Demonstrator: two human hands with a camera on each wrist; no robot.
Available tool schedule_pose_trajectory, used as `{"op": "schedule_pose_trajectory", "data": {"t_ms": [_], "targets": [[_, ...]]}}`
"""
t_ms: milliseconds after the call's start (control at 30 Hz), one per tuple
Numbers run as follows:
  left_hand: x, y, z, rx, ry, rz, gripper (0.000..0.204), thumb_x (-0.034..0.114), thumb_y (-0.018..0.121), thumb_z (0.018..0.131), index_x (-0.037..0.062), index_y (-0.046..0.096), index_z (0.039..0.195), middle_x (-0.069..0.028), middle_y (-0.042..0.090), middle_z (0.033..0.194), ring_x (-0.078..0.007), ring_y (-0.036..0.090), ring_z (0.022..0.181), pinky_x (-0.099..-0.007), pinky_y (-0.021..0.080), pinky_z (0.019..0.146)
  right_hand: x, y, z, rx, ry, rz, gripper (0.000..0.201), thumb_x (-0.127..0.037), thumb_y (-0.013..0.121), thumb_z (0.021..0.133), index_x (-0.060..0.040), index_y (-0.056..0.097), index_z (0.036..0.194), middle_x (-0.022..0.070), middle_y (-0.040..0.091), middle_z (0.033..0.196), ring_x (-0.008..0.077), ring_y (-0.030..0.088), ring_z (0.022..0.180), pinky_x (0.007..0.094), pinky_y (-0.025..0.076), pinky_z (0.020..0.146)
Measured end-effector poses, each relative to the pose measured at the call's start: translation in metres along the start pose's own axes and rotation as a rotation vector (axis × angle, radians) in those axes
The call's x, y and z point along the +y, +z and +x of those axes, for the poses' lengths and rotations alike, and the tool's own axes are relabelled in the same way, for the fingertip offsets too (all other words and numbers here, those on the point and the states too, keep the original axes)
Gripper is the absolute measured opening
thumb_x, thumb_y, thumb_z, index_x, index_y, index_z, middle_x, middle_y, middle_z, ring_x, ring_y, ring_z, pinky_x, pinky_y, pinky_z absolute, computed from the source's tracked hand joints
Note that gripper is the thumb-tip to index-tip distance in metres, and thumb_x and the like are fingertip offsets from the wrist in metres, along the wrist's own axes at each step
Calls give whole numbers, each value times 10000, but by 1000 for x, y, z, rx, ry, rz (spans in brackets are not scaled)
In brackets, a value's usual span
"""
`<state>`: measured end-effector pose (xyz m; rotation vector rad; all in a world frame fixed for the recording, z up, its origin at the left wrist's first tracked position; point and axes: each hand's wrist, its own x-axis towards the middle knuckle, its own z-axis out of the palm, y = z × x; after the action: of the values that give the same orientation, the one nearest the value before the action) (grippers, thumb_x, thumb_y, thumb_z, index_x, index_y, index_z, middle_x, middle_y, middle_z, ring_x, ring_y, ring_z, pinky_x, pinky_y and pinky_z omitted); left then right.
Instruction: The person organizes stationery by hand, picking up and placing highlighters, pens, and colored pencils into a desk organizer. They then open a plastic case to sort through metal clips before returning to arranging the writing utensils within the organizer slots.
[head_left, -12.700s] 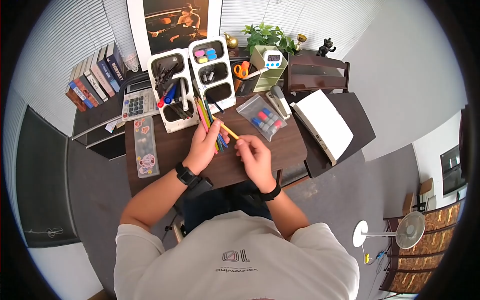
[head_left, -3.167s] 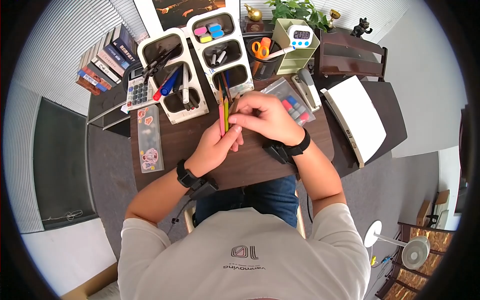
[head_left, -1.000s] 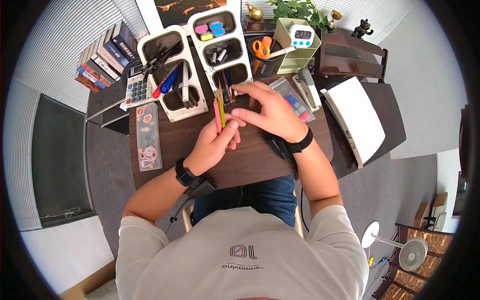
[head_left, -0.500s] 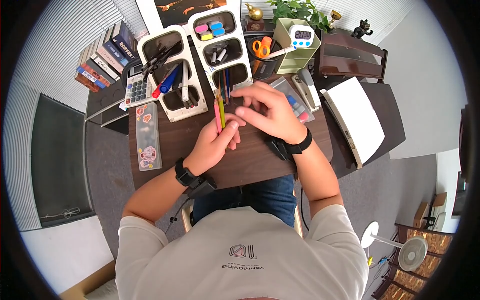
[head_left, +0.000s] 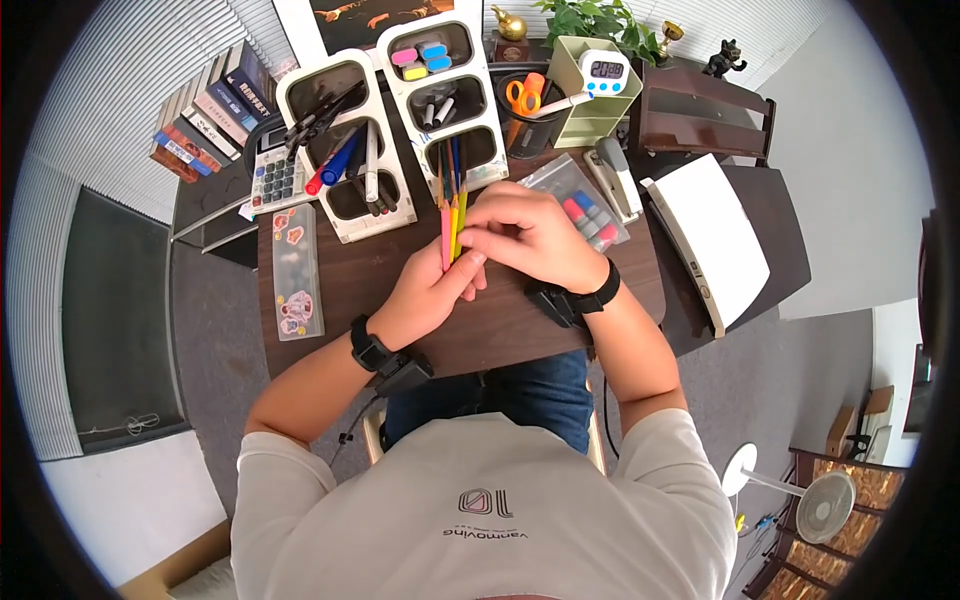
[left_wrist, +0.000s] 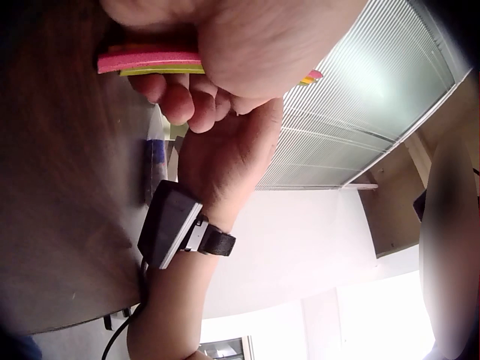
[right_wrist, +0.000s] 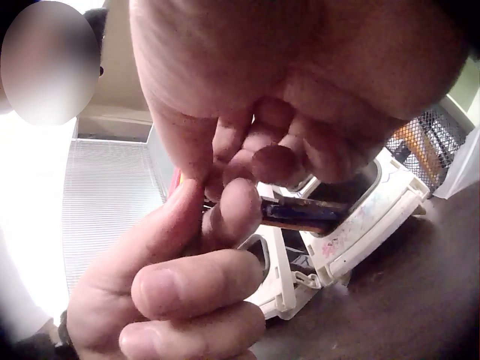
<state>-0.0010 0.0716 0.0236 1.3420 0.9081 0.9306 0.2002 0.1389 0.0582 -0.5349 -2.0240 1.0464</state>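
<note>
My left hand (head_left: 428, 290) grips a small bunch of coloured pencils, a pink pencil (head_left: 446, 238) and a yellow-green pencil (head_left: 453, 232) among them. In the left wrist view their ends stick out past the palm. Close against it, my right hand (head_left: 535, 235) pinches a yellow pencil (head_left: 462, 208) at the bunch, its thumb and fingertips meeting near the left thumb. Just beyond the hands, several dark and blue pencils (right_wrist: 300, 214) lean in the lowest compartment of the right white organizer (head_left: 490, 178).
The left organizer (head_left: 396, 222) holds pens and black clips. Around the desk stand a sticker-covered pencil case (head_left: 297, 270), a calculator (head_left: 277, 182), a bag of markers (head_left: 585, 210), a stapler (head_left: 612, 180), a mesh pen cup (head_left: 527, 140) and a white box (head_left: 715, 235).
Half a second ago my right hand was spread apart from the bunch near the organizer; it has drawn back to the left hand and pinches a yellow pencil. The left hand stays nearly still.
</note>
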Motion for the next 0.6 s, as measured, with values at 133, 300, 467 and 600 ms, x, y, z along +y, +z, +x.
{"op": "schedule_pose_trajectory", "data": {"t_ms": [133, 300, 467, 600], "targets": [[9, 3, 1, 5, -16, 17, 267, 270, 481, 1117, 42, 621, 1117, -16, 643, 858, -68, 603, 726, -211, 483, 617, 7, -4, 0, 348, -50, 43, 91, -37, 720, 932, 3, 723, 1013, 37, 638, 907, 86, 570, 729, 254, 463, 646], [3, 2, 0, 2, -27, 39, 308, 265, 450, 1128, 30, 627, 1217, -10, 630, 847, -71, 589, 718, -217, 481, 649, 0, -4, 0, 4, -22, -30, 132, -64, 730, 952, 3, 718, 1065, 48, 681, 924, 106, 637, 830, 270, 516, 692], [6, 2, 2, -10, -9, -22, 320, 259, 428, 1134, 33, 628, 1238, -8, 629, 849, -69, 578, 722, -219, 468, 659, -19, -14, -3, 308, 198, 320, 166, -79, 612, 1028, 5, 726, 1113, 79, 722, 1035, 118, 676, 930, 282, 547, 822], [9, 2, 0, 0, -35, -14, 326, 268, 423, 1135, 37, 626, 1244, -9, 630, 845, -69, 572, 719, -224, 460, 659, -8, -49, 0, 153, -1, -200, 272, -74, 617, 948, -14, 741, 1182, 95, 695, 929, 180, 617, 781, 307, 497, 721]]}}
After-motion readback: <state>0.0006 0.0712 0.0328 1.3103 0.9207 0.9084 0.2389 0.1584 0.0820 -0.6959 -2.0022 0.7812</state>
